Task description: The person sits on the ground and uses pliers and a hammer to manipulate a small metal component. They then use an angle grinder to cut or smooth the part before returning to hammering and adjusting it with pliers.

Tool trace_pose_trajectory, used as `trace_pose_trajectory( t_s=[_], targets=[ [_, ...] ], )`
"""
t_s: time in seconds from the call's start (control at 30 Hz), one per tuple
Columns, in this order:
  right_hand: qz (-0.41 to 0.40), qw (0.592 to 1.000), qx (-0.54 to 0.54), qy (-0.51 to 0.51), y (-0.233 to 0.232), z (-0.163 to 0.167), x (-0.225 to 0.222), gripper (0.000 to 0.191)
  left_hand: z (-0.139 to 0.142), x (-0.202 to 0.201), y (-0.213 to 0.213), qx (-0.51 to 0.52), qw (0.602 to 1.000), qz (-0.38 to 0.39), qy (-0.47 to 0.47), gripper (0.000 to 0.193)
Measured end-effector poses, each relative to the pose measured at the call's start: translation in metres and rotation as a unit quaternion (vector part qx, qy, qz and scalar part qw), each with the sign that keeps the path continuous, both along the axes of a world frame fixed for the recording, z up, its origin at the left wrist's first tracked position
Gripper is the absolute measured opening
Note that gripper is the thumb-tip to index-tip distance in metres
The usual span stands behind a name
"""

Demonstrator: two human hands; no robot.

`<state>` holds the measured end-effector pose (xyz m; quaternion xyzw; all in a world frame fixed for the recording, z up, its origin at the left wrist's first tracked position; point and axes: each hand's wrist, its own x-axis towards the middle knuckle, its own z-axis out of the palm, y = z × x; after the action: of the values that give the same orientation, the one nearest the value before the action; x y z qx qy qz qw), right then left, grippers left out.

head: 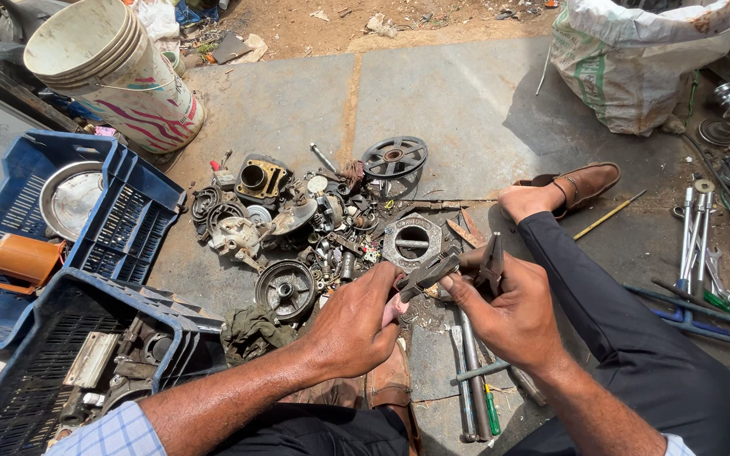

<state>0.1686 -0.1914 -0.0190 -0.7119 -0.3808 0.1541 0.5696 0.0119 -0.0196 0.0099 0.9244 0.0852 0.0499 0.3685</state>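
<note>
Head view: the left hand [356, 325] and right hand [504, 317] both close on a dark metal part [433, 270], held above the stone floor [466, 110]. Scrap parts [297, 228] crowd the left, blue crates [120, 219] beyond; bare floor lies ahead. The part's far end blurs against pliers [492, 262].
</note>
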Motion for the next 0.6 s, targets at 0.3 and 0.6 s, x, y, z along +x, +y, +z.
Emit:
trace_pose_trajectory(
  t_s=[0.3, 0.6],
  targets=[
    [0.072, 0.935, 0.073, 0.338, 0.004, -0.019, 0.011, 0.031, 0.006, -0.001, 0.002, 0.01, 1.0, 0.019, 0.013, 0.025],
    [0.099, 0.924, 0.074, 0.362, 0.005, -0.016, 0.014, 0.034, 0.003, -0.001, 0.003, 0.028, 0.999, 0.015, -0.021, 0.026]
  ],
)
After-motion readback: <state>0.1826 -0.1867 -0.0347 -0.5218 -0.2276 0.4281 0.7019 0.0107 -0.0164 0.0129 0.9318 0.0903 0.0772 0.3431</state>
